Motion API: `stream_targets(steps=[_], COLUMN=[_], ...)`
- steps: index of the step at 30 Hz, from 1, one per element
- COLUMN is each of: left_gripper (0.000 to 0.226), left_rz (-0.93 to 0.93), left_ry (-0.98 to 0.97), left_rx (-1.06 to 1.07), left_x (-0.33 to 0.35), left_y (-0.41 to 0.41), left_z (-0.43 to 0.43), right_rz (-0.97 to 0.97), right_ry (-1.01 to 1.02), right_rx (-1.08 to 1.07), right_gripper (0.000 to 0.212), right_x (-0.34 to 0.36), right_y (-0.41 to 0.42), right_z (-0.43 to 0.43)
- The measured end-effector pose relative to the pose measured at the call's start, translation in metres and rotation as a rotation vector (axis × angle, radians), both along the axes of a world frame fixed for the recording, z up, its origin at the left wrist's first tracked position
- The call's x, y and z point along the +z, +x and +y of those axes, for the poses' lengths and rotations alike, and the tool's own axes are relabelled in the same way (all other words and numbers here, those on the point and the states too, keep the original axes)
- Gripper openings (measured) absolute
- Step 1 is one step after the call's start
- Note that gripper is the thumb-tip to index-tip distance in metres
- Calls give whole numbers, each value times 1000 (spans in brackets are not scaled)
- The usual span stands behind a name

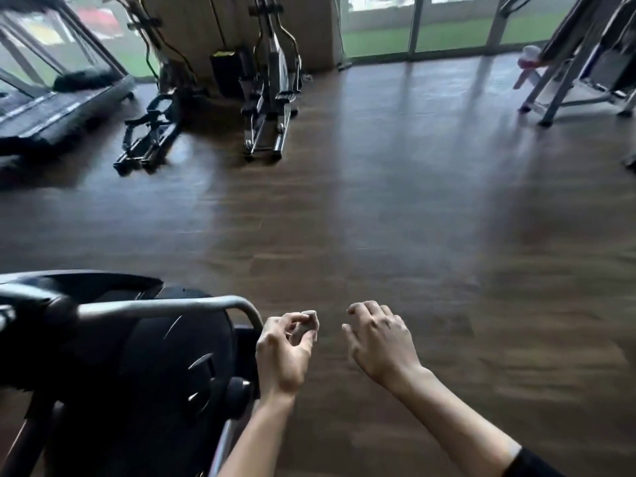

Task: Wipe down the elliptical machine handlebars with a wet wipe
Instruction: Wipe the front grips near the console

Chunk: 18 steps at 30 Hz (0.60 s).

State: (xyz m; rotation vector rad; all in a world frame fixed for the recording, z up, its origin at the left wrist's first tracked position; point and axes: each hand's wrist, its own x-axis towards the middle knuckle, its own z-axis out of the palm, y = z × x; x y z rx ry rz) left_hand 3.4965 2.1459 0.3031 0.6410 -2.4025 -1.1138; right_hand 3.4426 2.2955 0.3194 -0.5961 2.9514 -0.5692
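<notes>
A black exercise machine (165, 366) fills the lower left, and a curved silver handlebar (165, 306) runs across its top. Just to the right of the bar's bend is my left hand (285, 352). Its thumb and fingertips pinch a small white scrap that looks like a wet wipe (310, 317), most of it hidden by the fingers. My right hand (382, 342) hovers beside the left one over the floor. Its fingers hang loosely curled and hold nothing. Neither hand touches the handlebar. The view is blurred by motion.
Two elliptical machines (268, 98) (151, 132) stand at the back by a pillar, with a treadmill (51, 108) at the far left. A metal frame rack (568, 84) is at the back right. Brown wood-look floor (378, 218) stretches ahead, with glass windows (447, 25) beyond it.
</notes>
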Motion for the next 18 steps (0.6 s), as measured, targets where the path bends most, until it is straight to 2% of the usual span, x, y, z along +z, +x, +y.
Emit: stream_targets(steps=[7,18], left_gripper=[26,32], left_rz=[20,62], left_ry=[-11,0], left_rx=[85,236], left_x=[-1,4], left_y=[-131,-379], left_z=[-29,-206], right_rz=[-39,-9], right_ry=[41,48], right_rx=[106,218], right_gripper=[34,34], right_x=[-1,8], right_y=[-139,-394], right_z=[-36,-212])
